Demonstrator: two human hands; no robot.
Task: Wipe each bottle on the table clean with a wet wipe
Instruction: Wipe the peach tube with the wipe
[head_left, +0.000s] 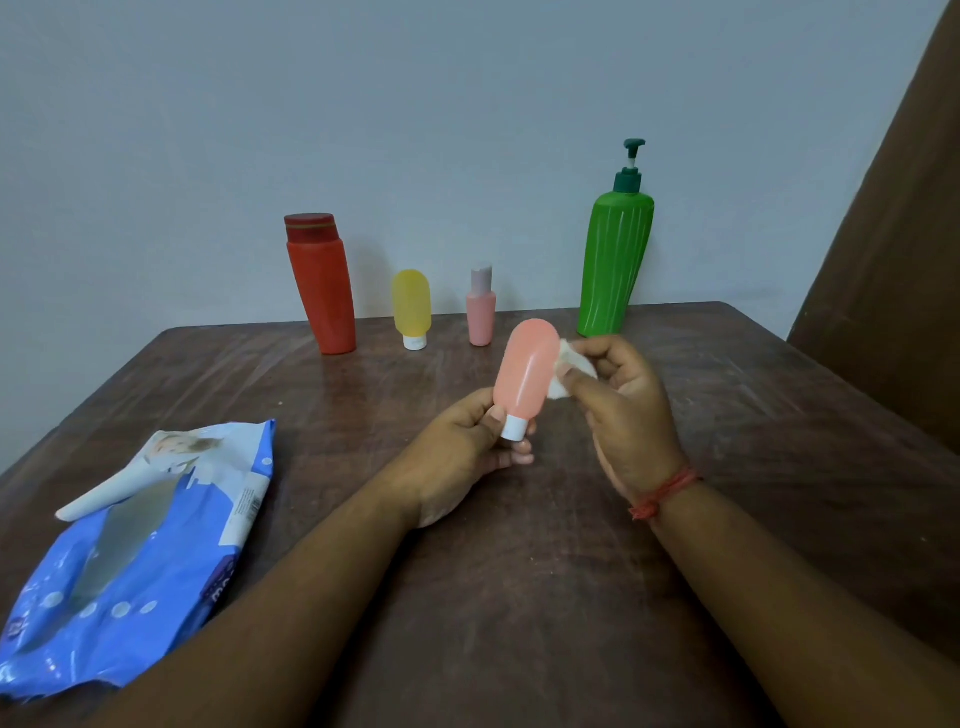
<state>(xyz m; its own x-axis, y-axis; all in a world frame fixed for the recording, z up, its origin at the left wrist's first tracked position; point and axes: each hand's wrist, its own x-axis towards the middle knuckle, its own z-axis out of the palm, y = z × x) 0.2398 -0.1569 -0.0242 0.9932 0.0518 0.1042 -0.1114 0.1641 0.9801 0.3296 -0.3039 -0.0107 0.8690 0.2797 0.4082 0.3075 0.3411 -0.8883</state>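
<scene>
Pink tube bottle (524, 371): we see left hand (467, 452) fingers pinching its white cap end
Wet wipe (569, 371): right hand (623, 410) fingers pinching it against that bottle's side
Wipe pack (140, 551): left of that bottle, on desk (519, 597)

Four bottles (480, 306) stand along the table's (753, 415) far edge, wipes packet (140, 551) front left.

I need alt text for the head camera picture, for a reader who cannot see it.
The left hand holds a pink squeeze bottle by its white cap while the right hand presses a wet wipe against it. Four other bottles stand along the far edge of the table; a blue wipes pack lies left.
</scene>
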